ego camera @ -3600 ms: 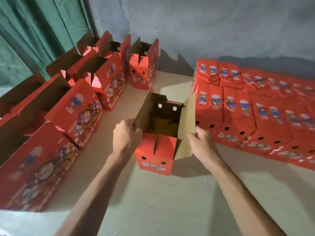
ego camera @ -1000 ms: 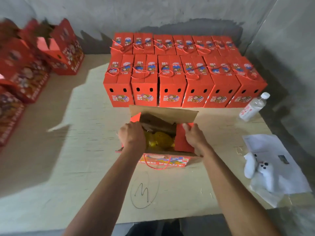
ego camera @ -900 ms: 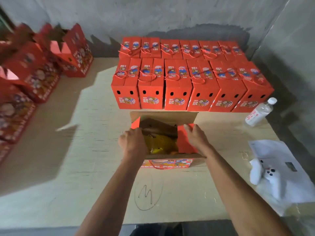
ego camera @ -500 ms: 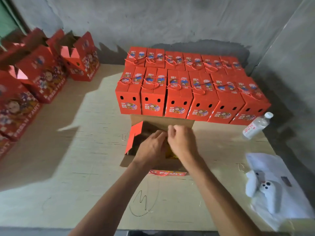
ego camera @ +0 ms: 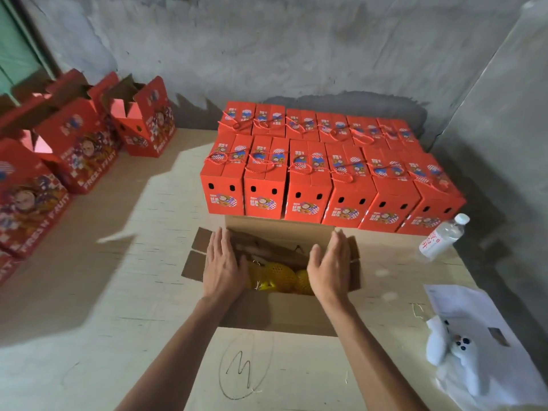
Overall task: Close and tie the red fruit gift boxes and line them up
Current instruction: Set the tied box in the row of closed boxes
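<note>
An open fruit gift box (ego camera: 275, 311) stands on the table right in front of me, its brown cardboard flaps spread outward. Yellow net-wrapped fruit (ego camera: 277, 278) shows inside. My left hand (ego camera: 224, 266) lies flat, fingers apart, on the box's left side flap. On the right side flap rests my right hand (ego camera: 329, 268), flat as well. Neither hand grips anything. Behind the box, two rows of closed red gift boxes (ego camera: 326, 179) with red cord ties stand lined up.
Several open red boxes (ego camera: 86, 143) stand along the left edge of the wooden table (ego camera: 118, 277). A water bottle (ego camera: 443, 240) lies at the right, with white paper (ego camera: 474, 318) and a white glove-like cloth (ego camera: 456, 354) in front of it. Grey walls close the back and right.
My hands were together over the box's middle half a second ago; they have moved apart to its left and right flaps. The flaps now lie spread outward and the fruit shows.
</note>
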Demonstrator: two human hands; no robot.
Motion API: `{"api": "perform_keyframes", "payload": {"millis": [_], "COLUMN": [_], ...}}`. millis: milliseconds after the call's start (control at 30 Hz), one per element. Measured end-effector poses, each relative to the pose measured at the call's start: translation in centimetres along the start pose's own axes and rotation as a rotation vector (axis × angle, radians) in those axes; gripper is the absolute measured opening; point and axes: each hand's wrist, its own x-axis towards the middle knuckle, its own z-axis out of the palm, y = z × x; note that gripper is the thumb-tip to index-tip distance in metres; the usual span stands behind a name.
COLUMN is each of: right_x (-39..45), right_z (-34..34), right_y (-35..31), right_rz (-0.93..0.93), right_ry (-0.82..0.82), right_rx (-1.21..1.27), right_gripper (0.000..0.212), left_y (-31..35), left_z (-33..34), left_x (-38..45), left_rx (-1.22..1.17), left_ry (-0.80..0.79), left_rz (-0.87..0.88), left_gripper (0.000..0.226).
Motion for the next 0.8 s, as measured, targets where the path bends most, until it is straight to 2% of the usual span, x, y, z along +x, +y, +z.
{"api": "perform_keyframes", "payload": {"millis": [100, 200, 300, 367, 467, 533, 600, 700, 800], "right_x": [0.8, 1.1, 1.3, 1.3, 1.5, 1.5, 1.2, 0.1, -0.8], "right_z": [0.7, 1.7, 2.3, 2.5, 2.6, 2.6, 2.2, 1.4, 1.1], "right_y": [2.6, 4.2, 4.4, 4.4, 4.8, 5.0, 5.1, 4.7, 4.2], "right_rz": [0.236, 0.268, 0.289, 0.37, 0.627, 0.687, 0.588, 0.408, 0.265], "right_ry": [-0.17, -0.3, -0.239, -0.158, -0.106, -0.076, 0.006, 0.173, 0.204], "right_rx": [0.069, 0.082, 0.043, 0.035, 0.037, 0.024, 0.017, 0.147, 0.235], "right_gripper": [0.07, 0.065, 0.053, 0.047, 0.046, 0.051, 0.062, 0.071, 0.068], "left_y": [-0.7, -1.3, -1.4, -1.1, -0.7, -0.6, -0.4, -0.4, -0.6], "left_z": [0.7, 1.0, 1.4, 1.6, 1.2, 0.9, 0.8, 0.4, 0.6], "left_x": [0.9, 1.6, 1.6, 1.4, 1.5, 1.6, 1.3, 0.3, -0.7], "left_rx": [-0.157, -0.208, -0.08, -0.015, -0.12, -0.197, -0.209, -0.274, -0.338], "left_ry": [-0.093, -0.12, -0.059, -0.001, 0.021, 0.058, 0.15, 0.281, 0.261], "left_rz": [-0.154, -0.193, -0.192, -0.264, -0.493, -0.591, -0.516, -0.285, -0.147], "left_gripper": [0.085, 0.083, 0.079, 0.082, 0.091, 0.091, 0.085, 0.074, 0.071]}}
